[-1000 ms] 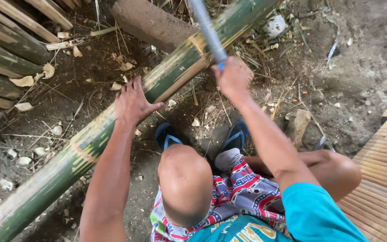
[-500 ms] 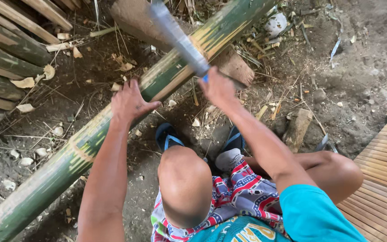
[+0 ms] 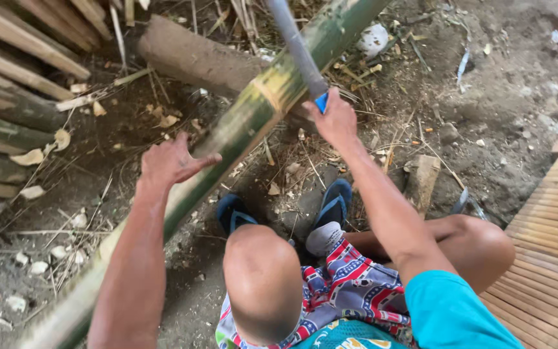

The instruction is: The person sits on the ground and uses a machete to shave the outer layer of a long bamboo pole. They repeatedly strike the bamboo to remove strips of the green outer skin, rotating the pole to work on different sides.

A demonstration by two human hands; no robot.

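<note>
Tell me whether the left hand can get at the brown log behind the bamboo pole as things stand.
Probably yes. The left hand rests on the bamboo pole, and the brown log lies just beyond with nothing between; the right hand holds the blade off to the side.

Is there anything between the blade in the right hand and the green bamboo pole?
Nothing visible. The right hand holds the blade raised above the bamboo pole, with only open air between them. The left hand rests on the pole lower down, away from the blade.

Bare dirt ground (image 3: 518, 84) strewn with dry chips; split bamboo slats (image 3: 14, 84) stacked at upper left; a brown log (image 3: 195, 58) lying behind; blue sandals (image 3: 334, 203); wooden slat flooring (image 3: 557, 245) at right.
</note>
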